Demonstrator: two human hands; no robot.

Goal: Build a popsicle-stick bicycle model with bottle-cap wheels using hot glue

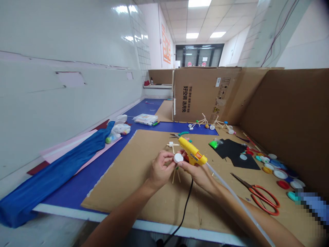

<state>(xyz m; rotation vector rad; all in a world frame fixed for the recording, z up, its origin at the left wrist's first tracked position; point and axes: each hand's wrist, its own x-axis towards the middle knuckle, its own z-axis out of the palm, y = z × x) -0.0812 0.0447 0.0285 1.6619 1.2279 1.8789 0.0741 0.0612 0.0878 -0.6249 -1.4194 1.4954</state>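
Observation:
Between my hands is a white bottle cap. The fingers of my left hand pinch its left side. A yellow hot glue gun is in my right hand, tilted with its nozzle up and to the left, and the right thumb touches the cap's edge. A long glue stick trails from the gun's back end, and a black cord hangs below. Thin wooden sticks show under the cap, with a green piece partly hidden. Just beyond lies a white piece with sticks.
Orange-handled scissors lie on the right, near many coloured caps and black sheets. Green-handled pliers rest behind the glue gun. Stick-and-cap models stand before a large cardboard box. Blue cloth lies left.

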